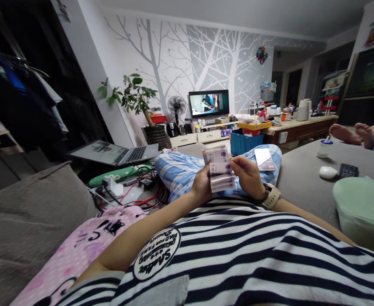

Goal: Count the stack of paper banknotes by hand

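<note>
Left hand [202,185] grips a thick, folded wad of pinkish-purple paper banknotes [219,169], held between both hands; right hand [248,176] closes thumb and fingers on the wad's right edge. Step appears to be leafing through the notes. Any further separation calls for steady left-hand pressure and a light right-hand pinch. A flat, glossy rectangular smartphone [265,160] lies right of the right hand.

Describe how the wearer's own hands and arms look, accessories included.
Both the left hand and right hand are ungloved. The right wrist wears a dark bracelet beside a cream watch strap. The left sleeve is short, with a grey edge.
</note>
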The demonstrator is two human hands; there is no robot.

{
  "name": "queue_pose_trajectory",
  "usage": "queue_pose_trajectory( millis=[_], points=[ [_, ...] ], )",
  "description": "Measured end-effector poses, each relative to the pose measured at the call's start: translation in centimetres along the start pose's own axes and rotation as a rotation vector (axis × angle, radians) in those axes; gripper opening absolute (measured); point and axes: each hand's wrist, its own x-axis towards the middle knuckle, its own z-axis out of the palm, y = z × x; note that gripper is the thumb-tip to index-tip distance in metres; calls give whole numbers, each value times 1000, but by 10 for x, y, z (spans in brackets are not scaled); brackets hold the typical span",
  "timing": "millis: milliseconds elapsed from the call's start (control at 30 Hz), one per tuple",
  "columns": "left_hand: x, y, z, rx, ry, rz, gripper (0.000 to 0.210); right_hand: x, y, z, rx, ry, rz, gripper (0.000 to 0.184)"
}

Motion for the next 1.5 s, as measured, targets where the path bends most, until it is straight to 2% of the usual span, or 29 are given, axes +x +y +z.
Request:
queue_pose_trajectory(
  millis=[367,633,800,967,1067,1267,1500],
  points=[
    [-4,1,2,-24,4,-69,38,1,-3,0,-9,-30,40,60],
    [4,-5,-6,-24,-53,-30,49,-1,-4,1,-11,-17,91,64],
    [5,-5,-13,36,-47,15,29,2,6,2,-74,105,156,67],
    [1,-5,-12,43,-42,38,23,4,12,2,-86,96,211,67],
    [-1,-5,-9,58,0,42,21,4,12,1,-103,88,197,64],
    [1,-3,-5,23,-36,-9,41,4,10,2,-118,103,154,60],
    [7,-6,-6,-28,-39,-15,36,2,2,3,-91,81,95,58]
  ],
)
